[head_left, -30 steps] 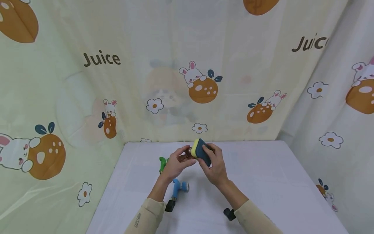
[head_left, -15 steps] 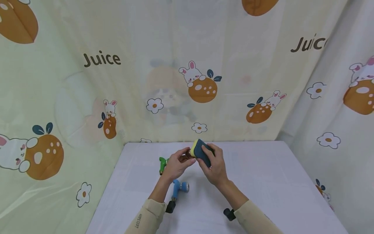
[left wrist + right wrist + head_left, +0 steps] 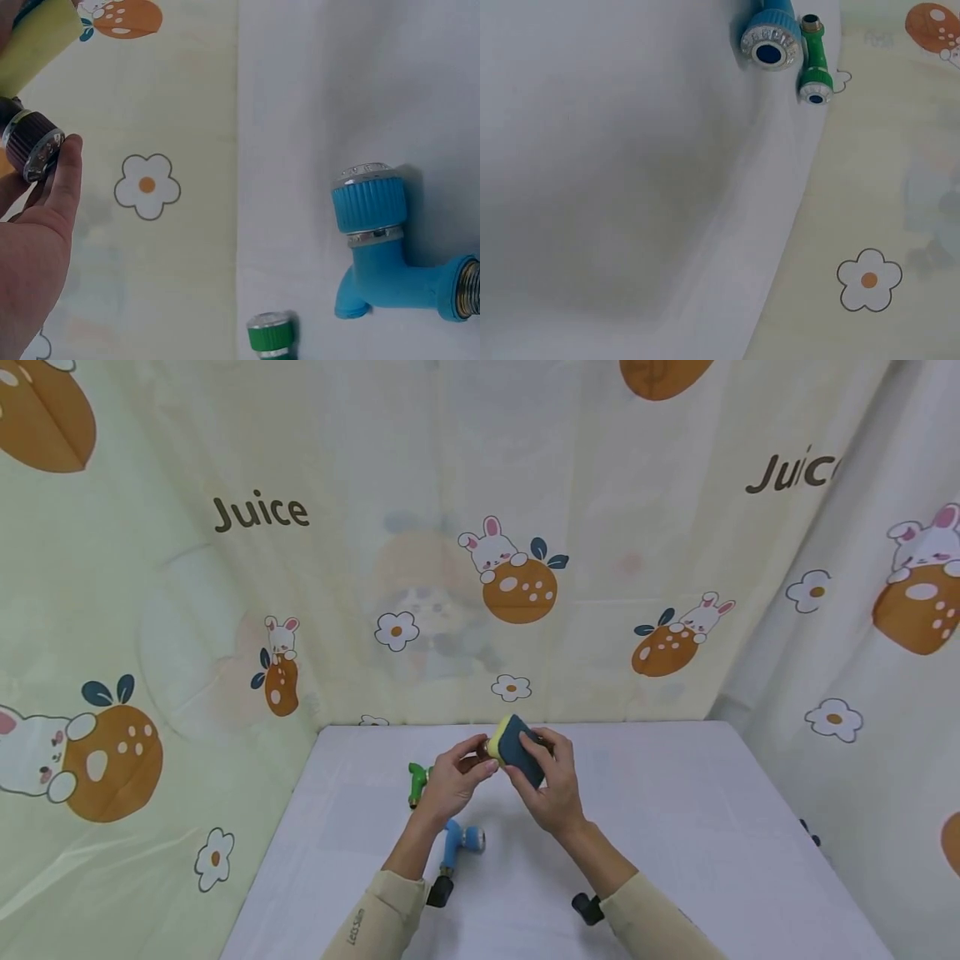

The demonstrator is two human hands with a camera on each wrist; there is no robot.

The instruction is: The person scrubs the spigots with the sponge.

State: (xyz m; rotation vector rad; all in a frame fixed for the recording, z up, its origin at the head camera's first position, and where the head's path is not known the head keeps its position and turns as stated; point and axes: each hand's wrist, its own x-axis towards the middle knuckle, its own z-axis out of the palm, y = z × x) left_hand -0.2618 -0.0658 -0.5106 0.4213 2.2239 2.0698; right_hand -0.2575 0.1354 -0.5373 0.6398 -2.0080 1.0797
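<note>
Scrubbing is in progress at frame centre: right hand (image 3: 557, 793) grips the sponge (image 3: 516, 750) against a small tap (image 3: 30, 144) pinched in the left hand (image 3: 450, 781) fingers (blue tap (image 3: 459, 840) lies below). Next, probably rotate the tap.

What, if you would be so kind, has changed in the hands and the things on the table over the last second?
Very little. The right hand still grips the yellow and blue sponge against the small brown fitting held in the left hand; the sponge has tilted only slightly. The blue tap and the green tap lie where they were on the white table.
</note>
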